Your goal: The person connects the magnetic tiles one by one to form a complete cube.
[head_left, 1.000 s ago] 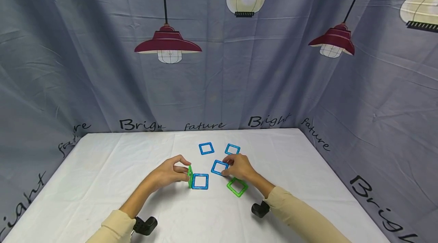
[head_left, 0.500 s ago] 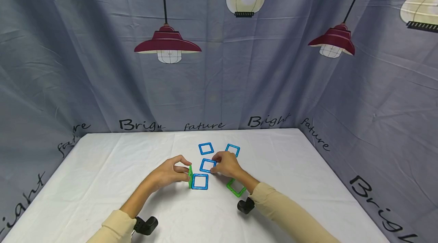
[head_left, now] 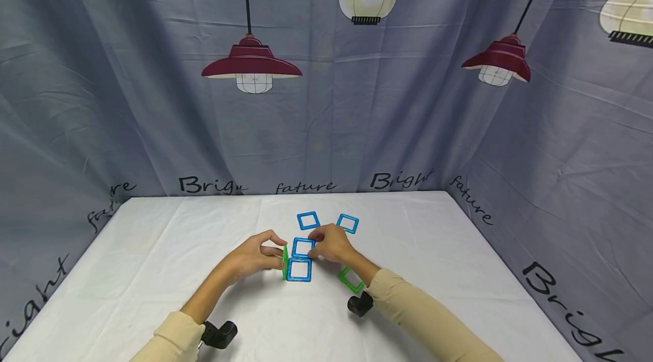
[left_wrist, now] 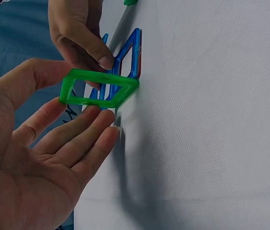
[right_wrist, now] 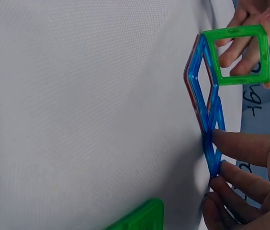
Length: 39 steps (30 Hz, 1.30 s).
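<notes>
Over the last second the right hand [head_left: 331, 243] had slid one blue square [head_left: 294, 247] leftward across the worktop [head_left: 433, 248], and it now met the far edge of the near blue square [head_left: 299, 279]. The two lay flat, almost in line, which suggested that this join was all but made. The right grip was closed to a narrow pinch on the moved square's right side.

The left hand [head_left: 255, 255] had barely shifted: thumb and fingers held the upright green square [head_left: 285, 263] on edge, seemingly touching the near square's left side, the other fingers loosely extended. Beneath the near square showed a reddish edge [right_wrist: 187, 81]; whether a separate piece, I could not tell.

No container was in view. Two back blue squares [head_left: 309, 228] and a flat green square [head_left: 348, 285], partly hidden by the right arm, lay loose and had not been joined.
</notes>
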Available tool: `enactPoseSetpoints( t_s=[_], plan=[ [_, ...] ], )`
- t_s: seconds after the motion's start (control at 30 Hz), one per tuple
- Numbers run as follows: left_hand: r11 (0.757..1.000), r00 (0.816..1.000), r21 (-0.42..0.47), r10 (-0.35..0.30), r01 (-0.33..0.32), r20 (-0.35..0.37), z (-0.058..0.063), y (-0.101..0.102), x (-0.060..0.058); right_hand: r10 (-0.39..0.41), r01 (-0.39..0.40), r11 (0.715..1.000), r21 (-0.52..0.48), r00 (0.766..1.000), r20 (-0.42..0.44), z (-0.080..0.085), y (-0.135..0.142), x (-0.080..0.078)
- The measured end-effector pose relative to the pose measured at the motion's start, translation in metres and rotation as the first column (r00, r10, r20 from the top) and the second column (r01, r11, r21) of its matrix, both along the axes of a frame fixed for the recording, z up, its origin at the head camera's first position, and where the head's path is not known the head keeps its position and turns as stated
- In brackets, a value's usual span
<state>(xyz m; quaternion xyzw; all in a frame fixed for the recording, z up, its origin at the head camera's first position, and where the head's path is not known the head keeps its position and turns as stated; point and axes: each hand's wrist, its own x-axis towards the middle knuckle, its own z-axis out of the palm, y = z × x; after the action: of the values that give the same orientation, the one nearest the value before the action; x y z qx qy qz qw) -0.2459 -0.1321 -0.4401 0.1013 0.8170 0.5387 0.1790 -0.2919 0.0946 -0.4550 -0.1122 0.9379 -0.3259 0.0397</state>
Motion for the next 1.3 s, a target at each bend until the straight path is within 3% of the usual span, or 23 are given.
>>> enactPoseSetpoints(
  t_s=[0.83,1.3],
  plan=[
    [1.000,1.000,0.004,-0.001,0.001,0.005,0.0010,0.0004,0.0003,-0.002,0.002,1.000,-0.027,1.000,0.010,0.0017,-0.0047,0.0025],
    [1.000,1.000,0.024,-0.015,0.015,0.007,-0.0004,0.0012,0.0000,0.001,-0.004,0.998,-0.065,0.999,-0.049,-0.0046,-0.0044,0.0052]
  ],
)
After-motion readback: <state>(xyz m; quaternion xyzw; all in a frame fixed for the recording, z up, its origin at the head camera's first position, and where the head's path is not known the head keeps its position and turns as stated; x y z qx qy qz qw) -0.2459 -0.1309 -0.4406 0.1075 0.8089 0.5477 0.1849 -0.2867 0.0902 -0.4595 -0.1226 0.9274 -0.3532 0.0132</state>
